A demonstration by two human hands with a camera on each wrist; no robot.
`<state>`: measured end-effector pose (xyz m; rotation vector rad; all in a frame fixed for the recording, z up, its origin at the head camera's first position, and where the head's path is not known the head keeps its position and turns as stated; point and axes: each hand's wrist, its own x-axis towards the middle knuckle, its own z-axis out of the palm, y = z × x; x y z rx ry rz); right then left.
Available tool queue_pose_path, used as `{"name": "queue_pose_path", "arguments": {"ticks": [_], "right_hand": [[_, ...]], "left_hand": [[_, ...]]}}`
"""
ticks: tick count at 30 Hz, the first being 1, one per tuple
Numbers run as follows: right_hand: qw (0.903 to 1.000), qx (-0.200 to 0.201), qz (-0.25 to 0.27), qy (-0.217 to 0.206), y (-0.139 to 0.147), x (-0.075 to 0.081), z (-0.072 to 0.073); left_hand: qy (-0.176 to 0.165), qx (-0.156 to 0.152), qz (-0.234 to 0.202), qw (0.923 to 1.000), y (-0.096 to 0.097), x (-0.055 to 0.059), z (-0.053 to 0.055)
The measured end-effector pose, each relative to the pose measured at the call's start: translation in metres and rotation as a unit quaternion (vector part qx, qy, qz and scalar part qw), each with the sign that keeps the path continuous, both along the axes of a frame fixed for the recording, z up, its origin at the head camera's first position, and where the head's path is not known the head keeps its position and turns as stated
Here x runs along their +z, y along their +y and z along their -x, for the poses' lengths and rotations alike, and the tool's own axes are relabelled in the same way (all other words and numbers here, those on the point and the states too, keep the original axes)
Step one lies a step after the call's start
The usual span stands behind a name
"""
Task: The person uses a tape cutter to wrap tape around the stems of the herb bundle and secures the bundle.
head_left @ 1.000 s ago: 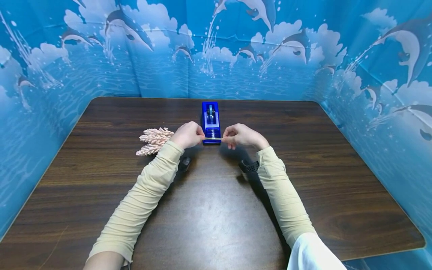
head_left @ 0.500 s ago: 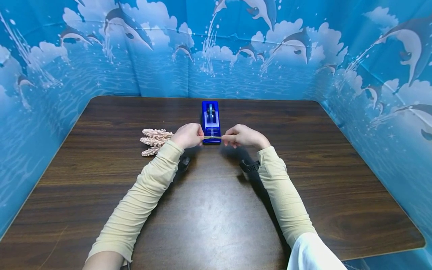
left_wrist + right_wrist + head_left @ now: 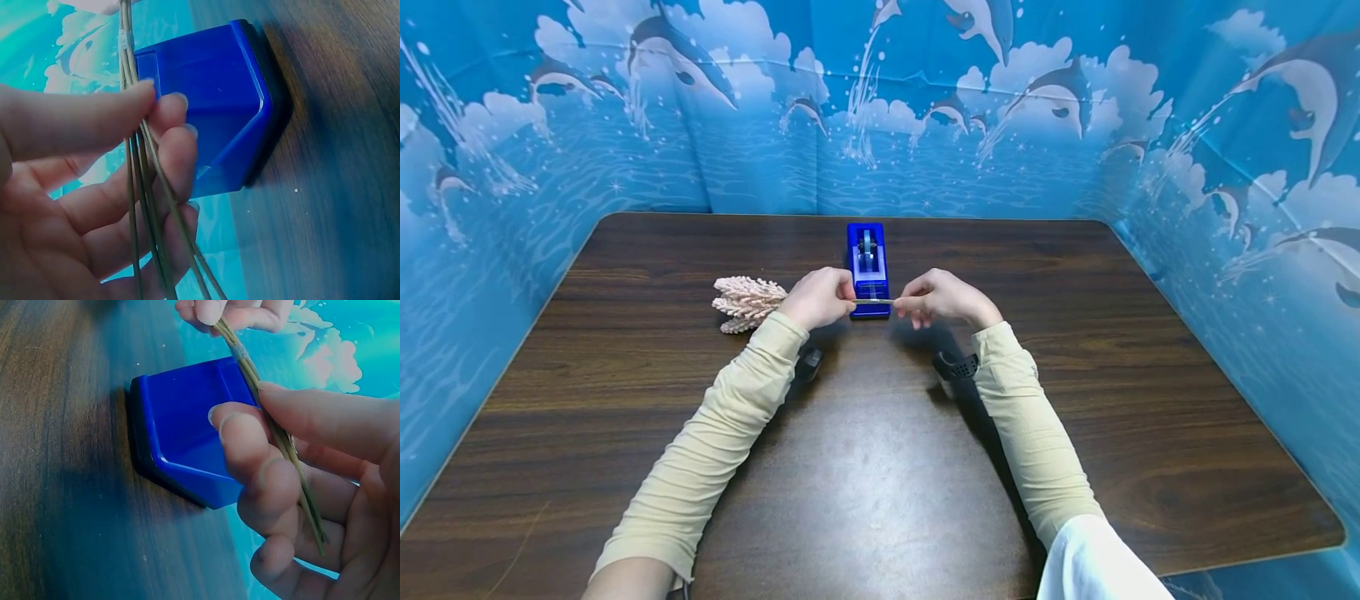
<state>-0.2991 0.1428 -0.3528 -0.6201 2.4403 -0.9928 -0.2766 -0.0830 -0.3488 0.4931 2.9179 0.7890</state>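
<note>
My left hand (image 3: 820,298) pinches a bunch of thin stems (image 3: 150,194) between thumb and fingers. Pale pink flower sprigs (image 3: 747,302) at the bunch's far end stick out left of that hand. The stems' other end is held by my right hand (image 3: 942,298), its thumb and forefinger closed on them and the cut tips (image 3: 322,540) lying across its palm. Between the hands a band of clear tape (image 3: 239,352) wraps the stems. Just behind them stands a blue tape dispenser (image 3: 868,267), its front end overlapped by the stems in the head view.
The dark wood-grain table (image 3: 880,467) runs under both arms. A dolphin-printed blue curtain (image 3: 880,167) hangs round its back and sides. A dark camera is strapped at each wrist, with the right wrist camera (image 3: 955,367) low over the table.
The flower sprigs have turned and bunched closer together as the stems roll between my fingers. Both hands stay in nearly the same place, shifting slightly away from me.
</note>
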Motion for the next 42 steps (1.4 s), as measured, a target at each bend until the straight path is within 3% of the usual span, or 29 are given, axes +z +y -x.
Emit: {"name": "queue_pose_path", "arguments": {"ticks": [10,20,25,32,42], "right_hand": [[0.9998,-0.006,0.016,0.009,0.0003,0.0032,0.0012],[0.9997,-0.009,0.014,0.020,-0.0002,0.0018,0.0042],[0.9995,-0.022,0.007,0.022,0.0006,0.0030,0.0039],[0.9989,-0.036,0.001,0.029,0.0015,0.0019,0.0041],[0.9980,-0.046,0.003,0.044,0.0006,0.0005,0.0017]], "left_hand": [[0.000,0.003,-0.059,0.9983,-0.0034,0.0053,-0.0060],[0.021,0.016,-0.062,0.9977,-0.0031,0.0082,-0.0066],[-0.005,0.022,-0.049,0.9985,-0.0019,0.0079,-0.0065],[-0.064,0.021,0.023,0.9975,-0.0024,0.0041,-0.0045],[-0.042,0.026,0.031,0.9983,-0.0019,0.0056,-0.0036]]}}
